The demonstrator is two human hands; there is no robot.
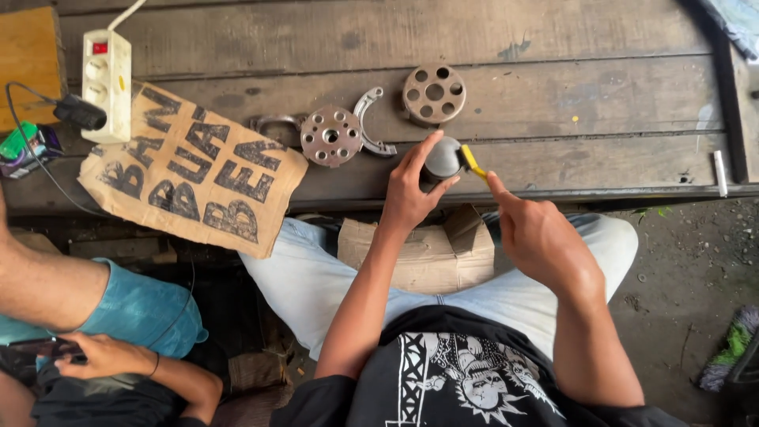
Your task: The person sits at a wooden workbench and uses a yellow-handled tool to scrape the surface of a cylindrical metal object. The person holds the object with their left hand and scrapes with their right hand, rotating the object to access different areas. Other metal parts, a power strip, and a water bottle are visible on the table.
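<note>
Pinched between the thumb and fingers of the left hand is a small dark grey round part, held upright just off the near edge of the wooden bench, apparently so the other hand can get at its side. The right hand is closed on a yellow-handled tool, forefinger laid along it, with the tip meeting the right side of the round part; what kind of tool it is I cannot tell from this angle. Both forearms reach out over the person's lap, where a piece of brown cardboard lies just below the round part, perhaps to catch whatever falls. Beyond the round part, on the bench, sit 2 drilled metal discs: 1 to the left, with 2 curved metal pieces beside it, and 1 straight behind. Far left of the round part lie a lettered cardboard sheet and a white power strip. Another person's hand rests low at the left, holding something dark.
</note>
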